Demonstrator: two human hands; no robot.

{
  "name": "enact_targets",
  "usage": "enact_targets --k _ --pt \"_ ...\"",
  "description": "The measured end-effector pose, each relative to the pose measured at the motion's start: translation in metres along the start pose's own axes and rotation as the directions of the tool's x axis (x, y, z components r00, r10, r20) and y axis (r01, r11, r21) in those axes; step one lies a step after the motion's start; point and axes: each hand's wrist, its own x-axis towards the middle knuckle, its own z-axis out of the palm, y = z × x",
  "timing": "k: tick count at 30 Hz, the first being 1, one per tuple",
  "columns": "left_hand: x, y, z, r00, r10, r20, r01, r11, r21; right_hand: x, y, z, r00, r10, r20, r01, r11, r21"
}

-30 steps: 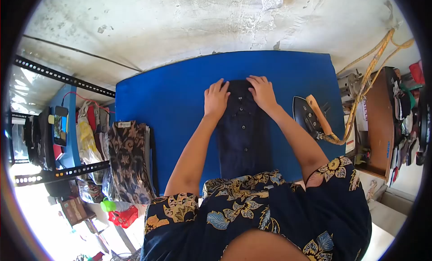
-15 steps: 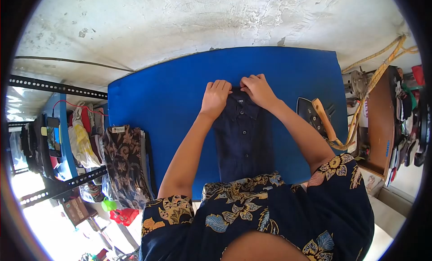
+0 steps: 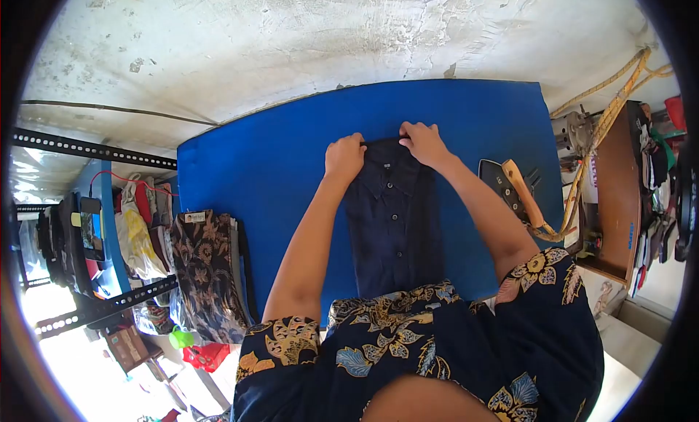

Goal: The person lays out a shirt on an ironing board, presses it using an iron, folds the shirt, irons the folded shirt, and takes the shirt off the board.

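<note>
A dark navy button-up shirt (image 3: 395,225), folded into a long rectangle, lies front up on the blue table (image 3: 277,160). Its collar points away from me and several buttons run down the middle. At the collar's left side my left hand (image 3: 344,158) is closed, pinching the edge. My right hand (image 3: 424,144) pinches the collar's right side, fingers curled. The collar stretches between both hands. The shirt's lower end is hidden behind my own patterned clothing.
An iron (image 3: 510,192) with a wooden handle rests at the table's right, its yellow cord (image 3: 606,131) hanging nearby. Folded patterned shirts (image 3: 206,265) are stacked at the left edge. A perforated metal rail (image 3: 95,151) and hanging clothes stand further left; a stained wall is behind.
My hands have moved apart along the collar, left hand to the left and right hand to the right. The collar's top edge now shows between them.
</note>
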Motion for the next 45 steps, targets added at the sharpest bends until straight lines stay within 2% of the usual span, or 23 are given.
enact_targets --k 2,3,5,6,8,10,12,18,19,21,25,28,30,33,34,35,36,37,39,40,42,44,45 --pt "0.004 -0.002 0.001 0.961 -0.259 0.095 0.275 0.934 -0.230 -0.004 -0.008 0.008 0.952 0.135 -0.275 -0.131 0.991 0.033" --pt "0.005 -0.006 0.001 0.960 -0.262 0.097 0.278 0.932 -0.231 -0.009 -0.010 0.009 0.953 0.135 -0.271 -0.131 0.991 0.032" --pt "-0.002 -0.025 0.001 0.919 -0.393 0.009 0.340 0.783 -0.520 -0.030 -0.018 0.014 0.781 0.172 -0.600 -0.126 0.985 0.118" --pt "-0.012 -0.034 -0.001 0.931 -0.357 -0.082 0.283 0.843 -0.458 -0.040 -0.021 0.021 0.783 0.174 -0.598 -0.127 0.985 0.120" --pt "-0.033 -0.048 -0.002 0.954 -0.295 -0.051 0.237 0.847 -0.475 -0.068 -0.025 0.042 0.768 0.035 -0.639 -0.033 0.999 0.014" --pt "-0.046 -0.046 -0.001 0.972 -0.234 -0.021 0.193 0.848 -0.494 -0.079 -0.026 0.058 0.848 0.049 -0.527 -0.062 0.998 -0.008" --pt "-0.050 -0.036 -0.006 0.970 -0.229 -0.083 0.171 0.882 -0.439 -0.079 -0.033 0.064 0.912 0.110 -0.396 -0.200 0.960 -0.194" --pt "-0.042 -0.028 0.002 0.971 -0.226 -0.075 0.208 0.960 -0.188 -0.073 -0.033 0.049 0.955 0.166 -0.244 -0.214 0.959 -0.186" --pt "-0.043 -0.024 0.007 0.971 -0.223 -0.080 0.205 0.960 -0.191 -0.075 -0.032 0.041 0.955 0.165 -0.248 -0.215 0.958 -0.190" --pt "-0.055 -0.013 0.017 0.860 -0.237 -0.453 0.220 0.971 -0.089 -0.090 -0.029 0.017 0.958 0.103 -0.269 -0.162 0.965 -0.208" --pt "-0.084 0.004 0.027 0.896 -0.163 -0.413 0.154 0.986 -0.057 -0.161 0.008 -0.078 0.891 0.052 -0.451 -0.240 0.897 -0.371" --pt "-0.087 0.007 0.038 0.913 -0.090 -0.397 0.142 0.984 0.105 -0.216 0.058 -0.105 0.880 0.191 -0.436 -0.366 0.856 -0.364" --pt "-0.083 0.011 0.033 0.935 -0.149 -0.323 0.221 0.955 0.197 -0.230 0.072 -0.102 0.703 0.676 -0.220 -0.663 0.735 0.144" --pt "-0.088 0.009 0.033 0.858 -0.273 -0.435 0.338 0.938 0.079 -0.219 0.085 -0.090 0.629 0.713 -0.310 -0.668 0.700 0.252" --pt "-0.098 0.013 0.029 0.849 -0.279 -0.450 0.344 0.936 0.070 -0.208 0.082 -0.089 0.628 0.762 -0.156 -0.481 0.538 0.692" --pt "-0.120 0.019 0.023 0.828 -0.380 -0.413 0.375 0.922 -0.096 -0.194 0.066 -0.109 0.640 0.767 0.042 -0.570 0.438 0.695" --pt "-0.145 0.025 0.017 0.805 -0.469 -0.364 0.398 0.881 -0.256 -0.181 0.049 -0.128 0.626 0.742 0.237 -0.658 0.340 0.672" --pt "-0.175 0.034 0.013 0.830 -0.511 -0.223 0.422 0.837 -0.349 -0.171 0.045 -0.125 0.746 0.624 0.233 -0.575 0.426 0.699" --pt "-0.245 0.057 0.014 0.826 -0.564 0.000 0.493 0.721 -0.487 -0.141 0.013 -0.136 0.792 0.543 0.280 -0.597 0.591 0.542" --pt "-0.272 0.070 0.017 0.806 -0.589 0.068 0.526 0.657 -0.540 -0.126 -0.011 -0.143 0.845 0.407 0.345 -0.533 0.686 0.495" --pt "-0.311 0.086 0.030 0.802 -0.598 0.001 0.496 0.664 -0.560 -0.099 -0.043 -0.123 0.924 0.188 0.331 -0.317 0.862 0.395" --pt "-0.324 0.092 0.037 0.761 -0.649 0.015 0.531 0.609 -0.589 -0.068 -0.088 -0.090 0.936 0.096 0.339 -0.140 0.984 0.108" --pt "-0.327 0.092 0.043 0.755 -0.653 -0.049 0.518 0.641 -0.566 -0.056 -0.104 -0.060 0.975 -0.013 0.221 0.015 1.000 -0.010"
